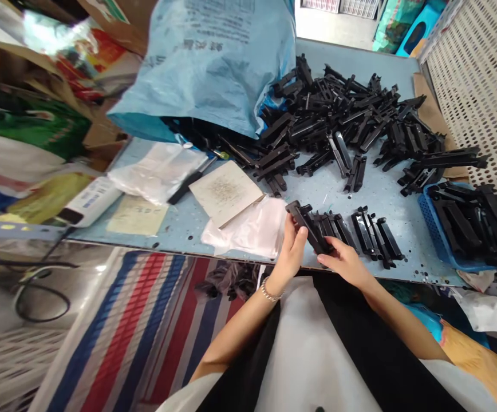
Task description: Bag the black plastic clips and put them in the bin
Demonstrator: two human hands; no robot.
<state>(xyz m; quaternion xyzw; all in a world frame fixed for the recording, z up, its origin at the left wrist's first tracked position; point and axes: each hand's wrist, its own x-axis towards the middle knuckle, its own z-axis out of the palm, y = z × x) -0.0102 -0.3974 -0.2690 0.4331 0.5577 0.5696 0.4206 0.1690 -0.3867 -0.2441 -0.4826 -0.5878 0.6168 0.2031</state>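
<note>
Between my two hands is a long black plastic part (310, 227), tilted, just above the table's front edge. My left hand (292, 249) is closed around its upper left end. The fingers of my right hand (343, 260) are closed on its lower right end. Just behind it, several like black parts (336, 229) lie side by side on the table. To their right is another short row of black parts (377, 236). Left of my left hand lie clear plastic bags (252, 229), partly under a square beige board (226, 191).
A large heap of black parts (338, 114) covers the table's back, beside a big blue bag (218, 63). At right stands a blue basket (435, 229) full of black parts, near a perforated white panel (480, 80). A white box (91, 201) and plastic bags (158, 166) lie left.
</note>
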